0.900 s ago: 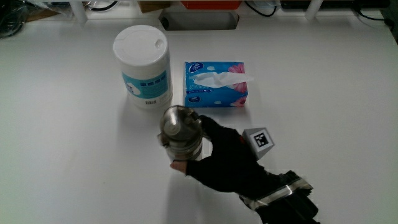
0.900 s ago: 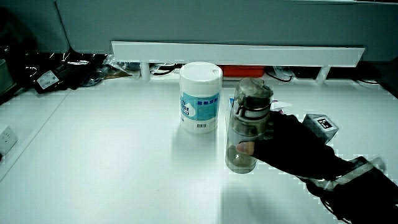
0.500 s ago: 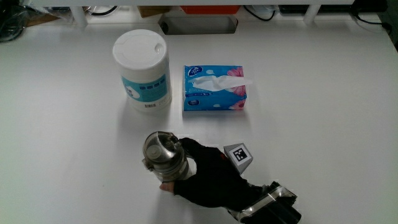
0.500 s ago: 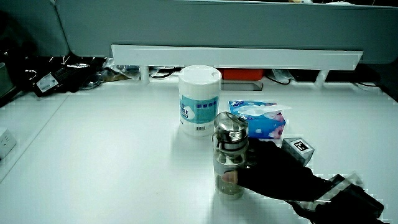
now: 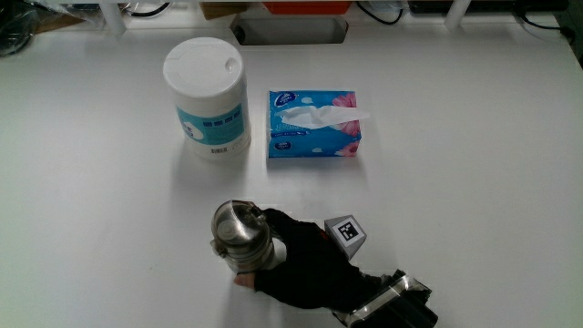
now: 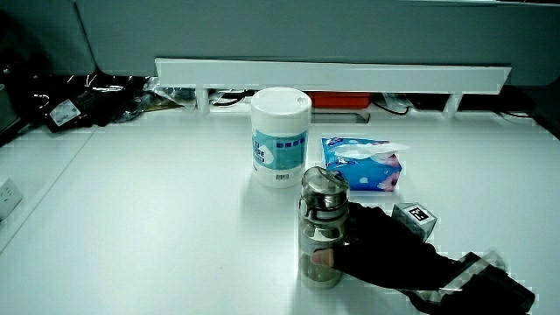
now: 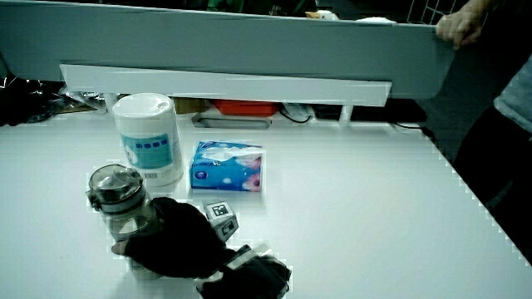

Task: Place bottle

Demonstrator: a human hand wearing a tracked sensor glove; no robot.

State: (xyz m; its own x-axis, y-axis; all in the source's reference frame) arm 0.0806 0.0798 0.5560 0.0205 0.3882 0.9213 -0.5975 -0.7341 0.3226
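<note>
My hand (image 5: 301,269) is wrapped around the bottle (image 5: 240,237), which stands upright on the bench (image 5: 474,182), nearer to me than the wipes canister (image 5: 208,98) and tissue box (image 5: 313,125). Judged set down; release remains.

Bottle (image 5: 240,239): shiny metal cap, clear body; wipes tub (image 5: 207,97) glossy plastic; table (image 5: 474,155) smooth matt.

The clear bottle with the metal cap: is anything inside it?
The clear bottle with the metal cap looks empty through its upper wall in a side view. The black-gloved hand wraps its lower part, hiding the rest.
</note>
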